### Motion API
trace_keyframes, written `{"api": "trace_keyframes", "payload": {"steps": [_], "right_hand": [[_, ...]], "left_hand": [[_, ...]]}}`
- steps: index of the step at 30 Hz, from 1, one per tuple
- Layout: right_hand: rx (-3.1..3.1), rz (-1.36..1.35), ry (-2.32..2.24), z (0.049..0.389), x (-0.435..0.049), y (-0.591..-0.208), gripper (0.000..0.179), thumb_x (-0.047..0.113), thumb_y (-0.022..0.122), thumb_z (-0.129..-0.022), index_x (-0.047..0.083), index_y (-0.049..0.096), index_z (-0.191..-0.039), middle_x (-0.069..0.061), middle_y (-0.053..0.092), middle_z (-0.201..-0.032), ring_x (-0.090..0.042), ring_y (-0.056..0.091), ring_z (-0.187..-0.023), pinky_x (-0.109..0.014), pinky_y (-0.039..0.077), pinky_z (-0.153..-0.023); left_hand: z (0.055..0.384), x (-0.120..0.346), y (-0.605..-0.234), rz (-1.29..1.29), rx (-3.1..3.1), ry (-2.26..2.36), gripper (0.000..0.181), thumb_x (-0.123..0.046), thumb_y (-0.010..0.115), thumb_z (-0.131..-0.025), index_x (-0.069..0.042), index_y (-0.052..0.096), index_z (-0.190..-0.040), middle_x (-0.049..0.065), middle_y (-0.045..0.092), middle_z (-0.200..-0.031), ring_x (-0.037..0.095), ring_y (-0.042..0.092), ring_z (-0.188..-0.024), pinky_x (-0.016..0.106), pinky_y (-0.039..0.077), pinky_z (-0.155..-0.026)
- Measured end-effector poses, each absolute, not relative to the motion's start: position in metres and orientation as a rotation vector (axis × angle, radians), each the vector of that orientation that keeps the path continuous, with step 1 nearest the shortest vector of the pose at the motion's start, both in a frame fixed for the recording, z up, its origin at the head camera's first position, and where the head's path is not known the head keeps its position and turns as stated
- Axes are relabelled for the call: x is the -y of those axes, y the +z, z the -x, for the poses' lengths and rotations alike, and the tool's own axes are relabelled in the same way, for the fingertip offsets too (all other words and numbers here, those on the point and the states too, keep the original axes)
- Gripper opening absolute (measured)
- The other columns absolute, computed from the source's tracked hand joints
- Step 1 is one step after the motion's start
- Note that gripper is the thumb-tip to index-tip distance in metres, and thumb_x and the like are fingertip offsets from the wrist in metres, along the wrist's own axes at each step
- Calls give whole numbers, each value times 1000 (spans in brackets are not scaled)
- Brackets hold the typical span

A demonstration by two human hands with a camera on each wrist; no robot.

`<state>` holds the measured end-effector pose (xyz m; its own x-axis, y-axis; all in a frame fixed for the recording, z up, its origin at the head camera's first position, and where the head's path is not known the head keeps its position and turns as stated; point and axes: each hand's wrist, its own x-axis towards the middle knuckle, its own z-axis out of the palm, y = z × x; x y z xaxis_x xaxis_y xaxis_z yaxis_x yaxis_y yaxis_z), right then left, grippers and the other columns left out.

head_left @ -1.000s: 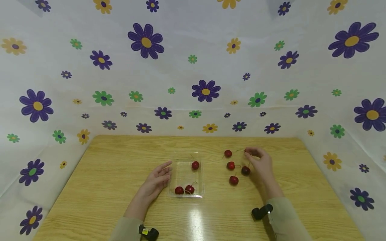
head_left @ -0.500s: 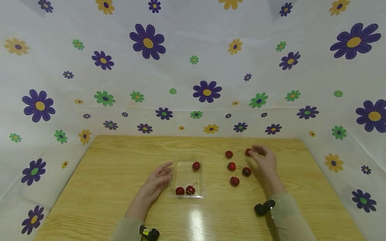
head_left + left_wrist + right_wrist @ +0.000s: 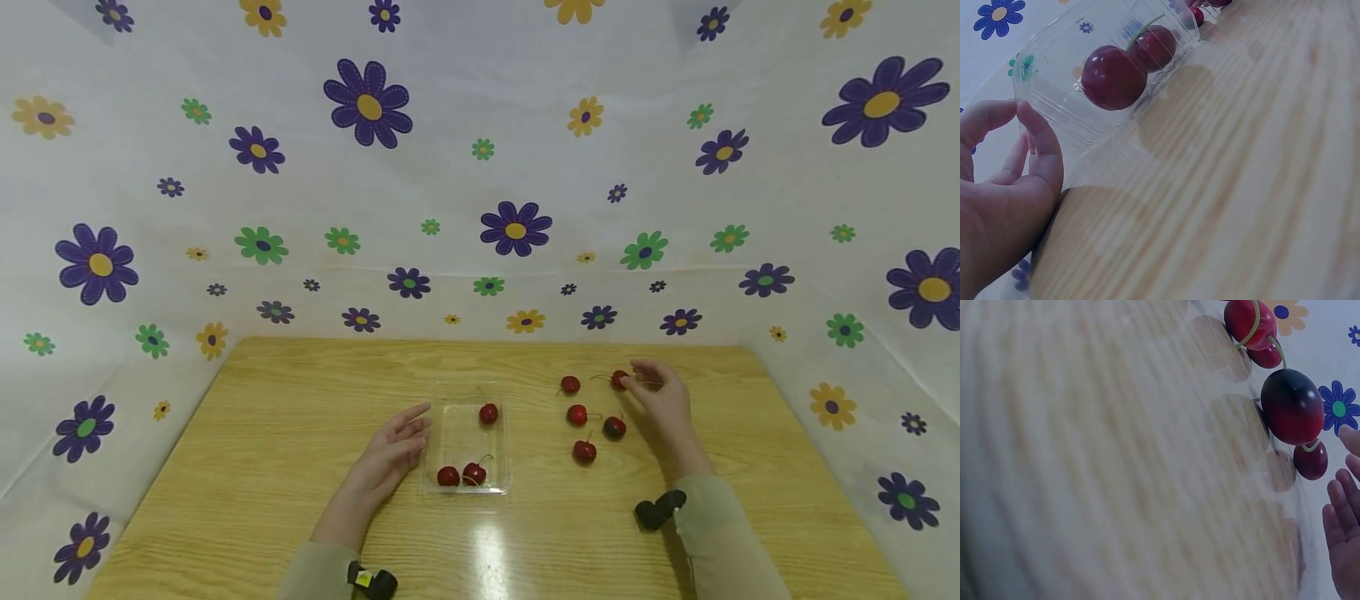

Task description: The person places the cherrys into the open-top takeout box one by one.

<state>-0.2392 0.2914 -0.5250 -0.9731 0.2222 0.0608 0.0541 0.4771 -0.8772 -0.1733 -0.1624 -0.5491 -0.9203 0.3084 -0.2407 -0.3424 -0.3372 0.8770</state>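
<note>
A clear plastic box [image 3: 465, 490] stands on the table with one cherry [image 3: 488, 414] near its far right corner. Two more cherries [image 3: 1114, 77] lie side by side at its near end. Beside the box's left wall rests my left hand [image 3: 386, 458], fingers loosely bent, fingertips at the rim. On the right, several loose cherries [image 3: 585, 452] lie on the wood, one of them dark [image 3: 1292, 406]. My right hand [image 3: 663, 408] is over the farthest right cherry [image 3: 619, 380], thumb beside it and fingers spread; whether they touch is unclear. In the right wrist view the fingers look relaxed.
The wooden table [image 3: 300, 417] ends at a white cloth backdrop [image 3: 450, 175] with printed flowers, which also rises at both sides. Black wrist cameras [image 3: 660, 510] sit on both sleeves. The loose cherries lie close together between box and right hand.
My right hand has shifted slightly to the right, so that the cherry by its thumb, mostly covered before, now shows. My left hand and the box have stayed put.
</note>
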Motion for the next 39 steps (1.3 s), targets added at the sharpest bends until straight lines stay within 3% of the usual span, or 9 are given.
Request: {"api": "trace_keyframes", "payload": {"steps": [11, 15, 20, 26, 31, 39], "right_hand": [[2584, 291, 1563, 241, -295, -529, 46, 18, 72, -103, -4, 59, -142, -28, 62, -140, 16, 51, -91, -1, 43, -83], [2609, 301, 1545, 243, -296, -530, 46, 18, 72, -103, -2, 60, -143, -26, 63, -138, 10, 52, -94, -2, 42, -83], [2653, 306, 1500, 246, -294, -534, 48, 21, 73, -102, 0, 61, -143, -23, 63, -134, -6, 56, -104, -4, 42, -84], [2687, 332, 1512, 247, -291, -537, 52, 24, 75, -100, 3, 60, -145, -22, 61, -137, -29, 56, -122, -26, 45, -99], [2726, 311, 1500, 245, -289, -537, 55, 24, 74, -99, 4, 58, -147, -24, 57, -143, -38, 53, -132, -47, 44, -112], [2719, 278, 1455, 243, -288, -537, 51, 20, 72, -99, 1, 59, -144, -26, 58, -142, -40, 53, -133, -53, 42, -118]], "left_hand": [[174, 162, -549, 27, -1520, 2282, 65, 9, 51, -104, 1, 28, -164, -3, 54, -126, 6, 58, -108, 17, 53, -87], [173, 162, -550, 32, -1528, 2282, 65, 9, 52, -104, 1, 30, -164, -3, 55, -125, 6, 58, -109, 18, 53, -87], [173, 162, -550, 39, -1535, 2275, 65, 9, 52, -104, 0, 30, -164, -4, 55, -125, 7, 57, -109, 18, 53, -87], [172, 163, -548, 43, -1537, 2272, 65, 9, 51, -104, 0, 29, -165, -4, 55, -126, 7, 57, -110, 18, 53, -87], [172, 163, -547, 54, -1534, 2273, 65, 9, 51, -104, -1, 29, -165, -4, 55, -125, 7, 57, -110, 18, 53, -87], [173, 163, -548, 43, -1523, 2274, 64, 9, 51, -105, -1, 29, -164, -3, 54, -127, 6, 57, -109, 18, 52, -87]]}}
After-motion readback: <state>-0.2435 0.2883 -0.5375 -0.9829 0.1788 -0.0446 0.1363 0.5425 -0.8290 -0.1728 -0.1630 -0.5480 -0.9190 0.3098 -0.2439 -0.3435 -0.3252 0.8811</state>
